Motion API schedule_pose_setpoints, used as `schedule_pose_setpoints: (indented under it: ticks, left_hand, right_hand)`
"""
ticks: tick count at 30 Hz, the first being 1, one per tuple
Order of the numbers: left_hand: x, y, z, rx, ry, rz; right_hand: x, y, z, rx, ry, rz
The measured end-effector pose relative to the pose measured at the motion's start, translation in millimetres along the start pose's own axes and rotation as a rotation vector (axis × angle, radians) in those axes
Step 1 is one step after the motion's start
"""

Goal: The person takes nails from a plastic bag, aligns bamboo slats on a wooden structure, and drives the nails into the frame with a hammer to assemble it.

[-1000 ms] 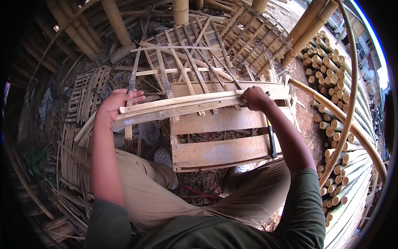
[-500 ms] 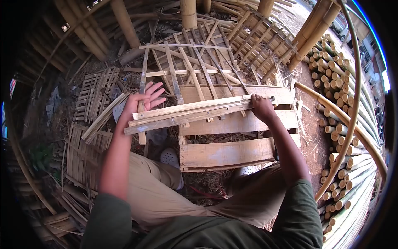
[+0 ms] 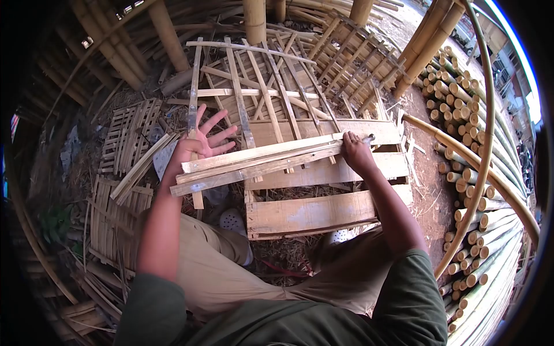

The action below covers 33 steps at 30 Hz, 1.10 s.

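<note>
My right hand [image 3: 358, 153] is closed around the right ends of several bamboo slats [image 3: 259, 162], which lie slantwise across the middle of the view. A rounded metal end [image 3: 369, 139] sticks out beside that fist; the rest of the tool is hidden. Fingers spread and palm showing, my left hand [image 3: 202, 139] is beside the slats' left ends, against the left strip of a bamboo lattice [image 3: 266, 93]. The lattice's near ends run under the held slats. Below is a slatted wooden crate [image 3: 311, 213] in front of my knees.
Cut bamboo poles [image 3: 473, 225] are stacked at the right, with a bent bamboo pole [image 3: 490, 138] arching before them. Slatted panels [image 3: 131, 135] and loose strips [image 3: 144, 167] lie at the left. Another lattice [image 3: 360, 57] and upright bamboo posts [image 3: 254, 23] stand behind.
The lattice's far edge has shifted away from me and up in the view. My left fingers have spread wider. My right hand keeps its grip on the slats.
</note>
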State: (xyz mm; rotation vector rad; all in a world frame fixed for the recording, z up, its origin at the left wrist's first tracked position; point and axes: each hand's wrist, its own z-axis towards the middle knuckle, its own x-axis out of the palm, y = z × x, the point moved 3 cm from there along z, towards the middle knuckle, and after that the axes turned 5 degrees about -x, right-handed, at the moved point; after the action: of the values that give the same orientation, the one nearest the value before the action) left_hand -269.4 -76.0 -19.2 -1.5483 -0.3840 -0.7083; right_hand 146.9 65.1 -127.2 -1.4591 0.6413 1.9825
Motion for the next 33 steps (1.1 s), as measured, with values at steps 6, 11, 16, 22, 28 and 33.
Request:
schedule_pose_setpoints:
  ticks: [6, 11, 16, 22, 28, 33]
  left_hand:
    - [-14.8, 0.1, -2.0, -0.019, -0.065, 0.154]
    - [-20.1, -1.4, -1.4, -0.022, -0.080, 0.169]
    - [-23.7, -0.6, -0.4, -0.036, -0.085, 0.166]
    - [-29.0, -1.4, 0.3, -0.033, -0.051, 0.212]
    - [-8.9, -5.8, -1.1, -0.036, -0.107, 0.203]
    - [-3.4, -3.9, -5.9, -0.003, -0.116, 0.229]
  right_hand:
    - [-51.2, 0.6, 17.6, 0.090, 0.312, 0.235]
    - [-39.3, -32.9, 71.1, 0.345, 0.094, 0.379]
    - [9.8, -41.2, 130.7, 0.518, 0.303, 0.266]
    - [61.3, -54.9, 139.3, 0.628, 0.086, 0.294]
    - [39.5, -45.5, 125.4, 0.604, -0.091, 0.489]
    - [38.4, -49.0, 119.3, 0.580, -0.124, 0.611]
